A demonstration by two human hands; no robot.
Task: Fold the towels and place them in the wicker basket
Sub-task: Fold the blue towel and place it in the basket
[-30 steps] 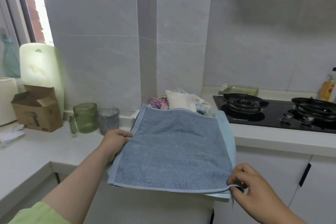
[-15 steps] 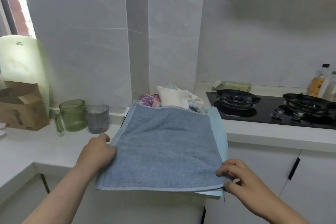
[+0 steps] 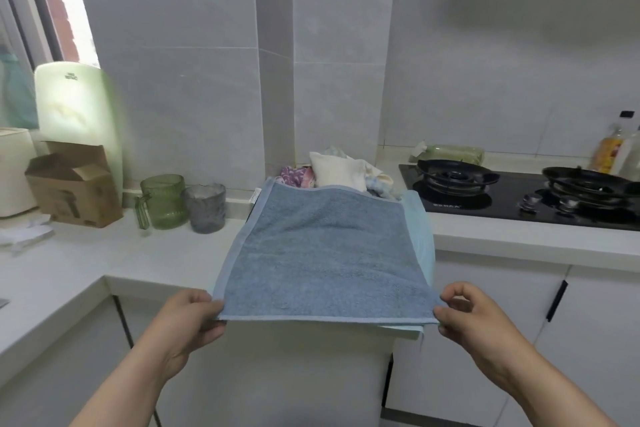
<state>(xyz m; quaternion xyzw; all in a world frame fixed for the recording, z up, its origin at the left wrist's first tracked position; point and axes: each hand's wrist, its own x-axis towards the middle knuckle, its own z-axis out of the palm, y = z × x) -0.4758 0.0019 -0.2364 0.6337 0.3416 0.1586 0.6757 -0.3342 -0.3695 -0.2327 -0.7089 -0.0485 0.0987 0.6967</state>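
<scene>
The left grip (image 3: pixel 194 319) is pinching the near left corner of the blue towel (image 3: pixel 325 253), and the right grip (image 3: pixel 467 315) is pinching the near right corner between thumb and forefinger. Neither is spread, and both are closing on cloth alone. The towel is lying flat on a paler towel (image 3: pixel 420 239), which is peeking out along its right side and near edge. Both are resting on a white unit (image 3: pixel 304 374) that is jutting out from the worktop (image 3: pixel 86 253).

The towel is stretching straight away from both grips toward the wall. The near hem is running left to right between them, and the far hem is sitting just in front of a heap of loose cloths (image 3: pixel 339 170). The two grips are level with each other, so neither is nearer the far hem. The towel looks close to square (wide-angle distortion is making its longer axis hard to judge).

The next fold is probably going away from the body, with both corners lifting together and travelling forward to meet the far hem. If one corner is lagging, the hems are going to land askew. The wicker basket is not showing anywhere in view.
</scene>
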